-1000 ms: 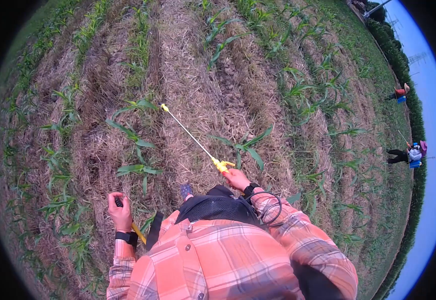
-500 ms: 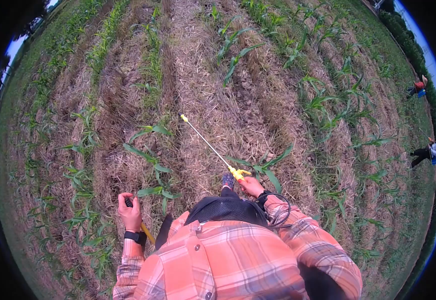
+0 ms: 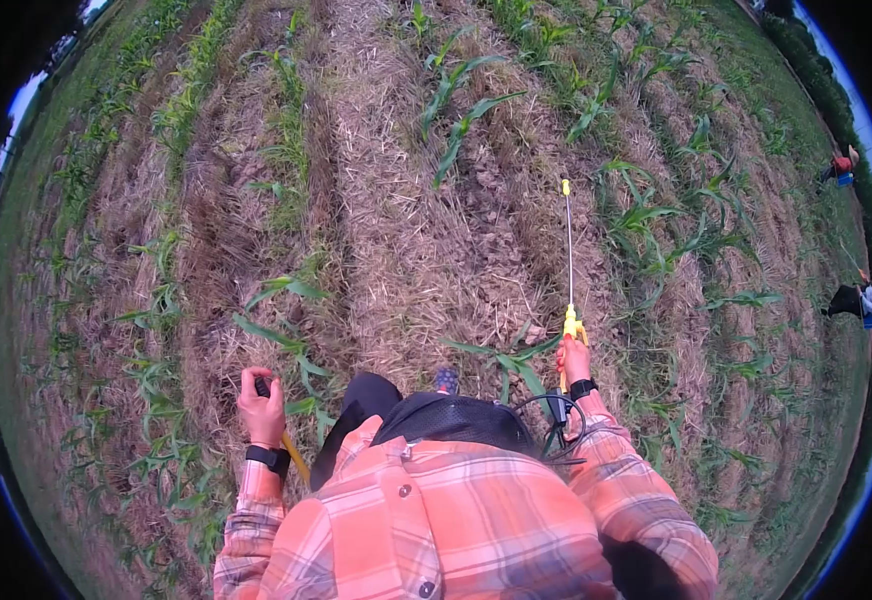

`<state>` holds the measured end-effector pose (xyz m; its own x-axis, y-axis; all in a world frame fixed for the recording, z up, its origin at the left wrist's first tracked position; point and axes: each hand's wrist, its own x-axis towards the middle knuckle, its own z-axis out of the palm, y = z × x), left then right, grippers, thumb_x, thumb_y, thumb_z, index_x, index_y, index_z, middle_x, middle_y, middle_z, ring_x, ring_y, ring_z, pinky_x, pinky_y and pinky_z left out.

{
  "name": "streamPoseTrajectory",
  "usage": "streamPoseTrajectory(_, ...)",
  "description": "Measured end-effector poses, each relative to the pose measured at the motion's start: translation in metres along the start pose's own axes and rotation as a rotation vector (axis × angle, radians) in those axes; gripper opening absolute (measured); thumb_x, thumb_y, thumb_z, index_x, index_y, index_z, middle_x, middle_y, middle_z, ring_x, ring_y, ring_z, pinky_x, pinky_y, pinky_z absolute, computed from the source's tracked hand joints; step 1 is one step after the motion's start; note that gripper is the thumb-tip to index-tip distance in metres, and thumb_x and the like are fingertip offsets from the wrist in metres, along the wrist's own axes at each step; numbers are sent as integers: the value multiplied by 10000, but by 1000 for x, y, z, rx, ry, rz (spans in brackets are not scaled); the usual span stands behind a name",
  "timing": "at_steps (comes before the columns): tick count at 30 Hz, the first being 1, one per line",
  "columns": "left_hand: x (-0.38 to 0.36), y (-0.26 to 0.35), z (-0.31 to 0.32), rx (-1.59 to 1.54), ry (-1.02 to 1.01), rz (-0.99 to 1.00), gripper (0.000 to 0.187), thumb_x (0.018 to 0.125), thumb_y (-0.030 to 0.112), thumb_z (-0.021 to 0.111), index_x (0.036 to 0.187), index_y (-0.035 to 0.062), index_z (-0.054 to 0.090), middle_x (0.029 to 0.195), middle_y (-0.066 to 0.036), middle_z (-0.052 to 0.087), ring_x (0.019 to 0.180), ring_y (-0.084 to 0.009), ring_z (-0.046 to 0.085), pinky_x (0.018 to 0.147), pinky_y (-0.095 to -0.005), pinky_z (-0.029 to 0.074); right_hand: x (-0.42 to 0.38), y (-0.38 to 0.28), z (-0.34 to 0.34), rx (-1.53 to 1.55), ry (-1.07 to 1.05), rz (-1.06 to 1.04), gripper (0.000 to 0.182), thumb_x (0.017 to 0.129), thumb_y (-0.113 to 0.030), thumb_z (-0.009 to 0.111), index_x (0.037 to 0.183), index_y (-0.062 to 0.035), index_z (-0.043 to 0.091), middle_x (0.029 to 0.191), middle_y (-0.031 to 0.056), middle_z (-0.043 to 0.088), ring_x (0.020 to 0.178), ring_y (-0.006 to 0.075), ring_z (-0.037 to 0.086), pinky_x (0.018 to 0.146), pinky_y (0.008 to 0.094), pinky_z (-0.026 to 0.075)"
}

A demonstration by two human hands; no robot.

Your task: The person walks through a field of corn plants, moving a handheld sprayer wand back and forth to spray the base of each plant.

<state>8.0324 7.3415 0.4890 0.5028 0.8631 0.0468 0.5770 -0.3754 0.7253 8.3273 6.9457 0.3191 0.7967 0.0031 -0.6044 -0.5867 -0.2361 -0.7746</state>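
My right hand [image 3: 573,360] is closed around the handle of a spray wand [image 3: 570,250], which has a yellow valve, a thin metal tube and a yellow nozzle. The tube points straight ahead over the soil, between two rows of young corn. From the wand's lower end a black hose [image 3: 578,425] loops beside my wrist. On the left, my left hand [image 3: 261,408] is wrapped around the black grip of a yellow lever [image 3: 297,459]; the lever's far end is hidden by my body. A corn plant [image 3: 511,362] stands just left of my right hand.
Rows of young corn [image 3: 646,215] run ahead over straw-covered soil [image 3: 386,190]. More corn plants [image 3: 301,350] grow near my left hand. My shoe [image 3: 446,380] shows at the front. Two other people [image 3: 861,300] are far off at the right edge.
My right hand has swung the wand to the right, so its nozzle now points straight ahead instead of to the left. A knee has come forward on the left. My left hand keeps its grip.
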Motion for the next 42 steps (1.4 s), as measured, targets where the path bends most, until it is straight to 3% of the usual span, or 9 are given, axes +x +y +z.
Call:
streamPoseTrajectory(12, 138, -35, 11, -140, 7, -11, 114, 693, 15, 537, 772, 51, 463, 551, 10, 390, 481, -68, 365, 442, -216, 307, 29, -56, 138, -216, -115, 82, 255, 831, -289, 427, 751, -51, 469, 513, 9, 435, 353, 90, 374, 296, 225, 310)
streamPoseTrajectory(18, 192, -51, -12, -202, 2, -99, 109, 701, 21, 531, 780, 51, 462, 530, 16, 395, 469, -56, 375, 435, -209, 303, 31, -97, 241, -514, -421, 59, 260, 822, -324, 435, 708, -92, 465, 522, -12, 450, 368, 77, 388, 321, 222, 309)
streamPoseTrajectory(19, 199, -54, -11, -183, 12, -79, 115, 706, 21, 537, 785, 50, 459, 550, 21, 403, 485, -52, 375, 445, -202, 304, 28, -105, 257, -645, -479, -120, 262, 822, -329, 435, 705, -97, 468, 526, -14, 452, 377, 74, 391, 334, 219, 308)
streamPoseTrajectory(24, 233, -50, -10, -184, 2, -104, 115, 709, 20, 540, 785, 48, 458, 583, 26, 404, 510, -51, 374, 464, -196, 310, 13, -140, 316, -760, -760, -247, 280, 814, -338, 468, 714, -77, 490, 544, -21, 454, 403, 67, 387, 367, 219, 308)
streamPoseTrajectory(28, 257, -40, -7, -208, 7, -103, 110, 705, 11, 532, 773, 48, 454, 592, 28, 389, 514, -50, 356, 466, -195, 303, 14, -157, 345, -784, -965, -151, 283, 815, -344, 471, 755, -71, 514, 566, -19, 468, 490, 61, 418, 432, 220, 324)
streamPoseTrajectory(29, 266, -35, -5, -220, 19, -96, 109, 704, 8, 529, 770, 49, 452, 597, 28, 388, 517, -48, 351, 466, -194, 299, 17, -163, 350, -869, -941, -315, 333, 791, -373, 486, 740, -48, 536, 597, 38, 526, 552, 123, 488, 500, 276, 378)
streamPoseTrajectory(34, 304, -21, 10, -170, 115, -69, 112, 708, 11, 525, 777, 54, 447, 537, 40, 361, 474, -45, 335, 427, -208, 278, 78, -168, 374, -855, -956, -356, 334, 789, -377, 486, 748, -51, 546, 597, 34, 527, 545, 116, 480, 495, 272, 373)
streamPoseTrajectory(37, 333, -6, 24, -101, 134, -56, 116, 703, 16, 531, 776, 54, 449, 539, 43, 360, 474, -51, 335, 431, -208, 288, 118, -192, 381, -718, -885, -156, 329, 791, -352, 481, 760, -34, 558, 580, 19, 528, 524, 112, 484, 490, 268, 382)
streamPoseTrajectory(42, 375, 27, 57, -113, 107, -36, 111, 709, 19, 528, 777, 54, 448, 543, 34, 374, 472, -53, 343, 434, -203, 296, 174, -242, 366, -567, -675, -153, 245, 812, -325, 458, 733, -95, 489, 547, -27, 459, 387, 69, 385, 339, 220, 295)
